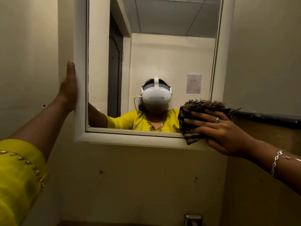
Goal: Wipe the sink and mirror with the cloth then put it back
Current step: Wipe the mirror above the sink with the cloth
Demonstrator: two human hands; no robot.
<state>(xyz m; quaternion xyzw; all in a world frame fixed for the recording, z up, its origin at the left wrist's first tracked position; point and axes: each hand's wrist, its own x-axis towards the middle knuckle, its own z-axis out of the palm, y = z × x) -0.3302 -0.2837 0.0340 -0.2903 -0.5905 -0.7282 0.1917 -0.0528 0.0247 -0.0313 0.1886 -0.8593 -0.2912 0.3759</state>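
Note:
A white-framed mirror point(171, 54) hangs on the cream wall straight ahead. My right hand point(218, 129) presses a bunched brown striped cloth point(195, 110) with a frayed fringe against the mirror's lower right corner, over the glass and the bottom frame. My left hand point(69, 88) lies flat, fingers up, against the outer side of the left frame. The glass reflects a person in a yellow top with a white headset. The sink is out of view.
The top of a metal tap point(193, 217) shows at the bottom edge below the mirror. A dark rail point(267, 118) runs along the wall at the right. The cream wall point(130, 176) under the mirror has a few dark marks.

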